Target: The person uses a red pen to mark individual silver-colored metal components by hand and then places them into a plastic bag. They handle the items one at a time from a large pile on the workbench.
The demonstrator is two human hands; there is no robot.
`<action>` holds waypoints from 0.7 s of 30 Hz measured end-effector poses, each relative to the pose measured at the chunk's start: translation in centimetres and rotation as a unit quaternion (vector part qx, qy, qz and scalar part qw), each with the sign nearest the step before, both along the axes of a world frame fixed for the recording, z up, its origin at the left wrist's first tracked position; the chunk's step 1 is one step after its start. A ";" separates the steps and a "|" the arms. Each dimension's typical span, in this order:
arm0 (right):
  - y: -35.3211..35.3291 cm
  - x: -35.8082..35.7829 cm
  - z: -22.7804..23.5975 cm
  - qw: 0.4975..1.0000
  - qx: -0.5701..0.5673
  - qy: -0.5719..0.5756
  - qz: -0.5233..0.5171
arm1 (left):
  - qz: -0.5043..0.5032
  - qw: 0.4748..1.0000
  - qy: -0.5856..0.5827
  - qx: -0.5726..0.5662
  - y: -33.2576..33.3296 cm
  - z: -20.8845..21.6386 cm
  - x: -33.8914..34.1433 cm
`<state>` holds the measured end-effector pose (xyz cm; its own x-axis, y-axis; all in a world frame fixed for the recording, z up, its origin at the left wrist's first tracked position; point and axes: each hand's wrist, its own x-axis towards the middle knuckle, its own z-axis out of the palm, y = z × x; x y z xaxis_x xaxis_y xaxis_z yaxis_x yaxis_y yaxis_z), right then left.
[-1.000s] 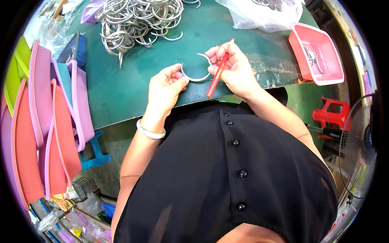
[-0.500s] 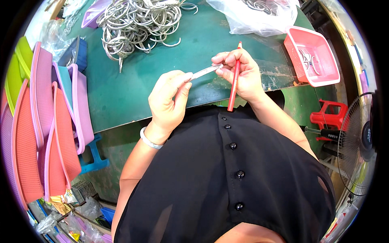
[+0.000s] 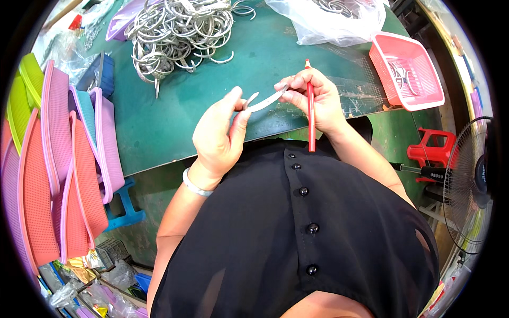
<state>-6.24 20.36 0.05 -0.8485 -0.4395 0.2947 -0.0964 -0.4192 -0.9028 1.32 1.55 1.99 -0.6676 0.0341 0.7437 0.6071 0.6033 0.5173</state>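
Between my two hands, above the near edge of the green table, is a silvery open bangle point(image 3: 266, 103). My left hand point(image 3: 218, 130) pinches its left part between thumb and fingers. The fingertips of my right hand point(image 3: 319, 100) grip the other end. A red pencil point(image 3: 311, 119) is also tucked in my right hand, standing nearly upright across the fingers. Beyond my left hand lies a tangled heap of similar silvery open bangles point(image 3: 183, 34). My left wrist wears a pale bangle point(image 3: 195, 183).
A pink basket point(image 3: 377, 66) at the table's right holds a few metal rings. Behind it lies a clear plastic bag point(image 3: 323, 32) with more rings. Stacked coloured baskets point(image 3: 37, 196) stand left. A red stool point(image 3: 432, 147) and a fan point(image 3: 466, 185) are at right.
The bangle has turned in my fingers, so its curve and open end now show. The red pencil has swung from a slant to nearly upright.
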 end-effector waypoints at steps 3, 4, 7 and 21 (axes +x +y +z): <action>-0.1 0.2 0.6 0.999 0.001 0.035 -0.014 | -0.020 0.981 -0.099 0.168 0.0 -0.8 -0.2; -0.2 0.4 0.8 0.998 0.008 0.056 -0.022 | -0.028 0.957 -0.145 0.251 0.2 -0.9 -0.3; -0.4 1.0 2.5 0.984 0.103 0.145 -0.032 | -0.081 0.853 -0.275 0.436 0.2 -1.4 -0.9; -1.9 1.4 4.4 0.991 0.097 0.087 0.013 | -0.216 0.661 -0.420 0.583 0.7 -2.2 -1.3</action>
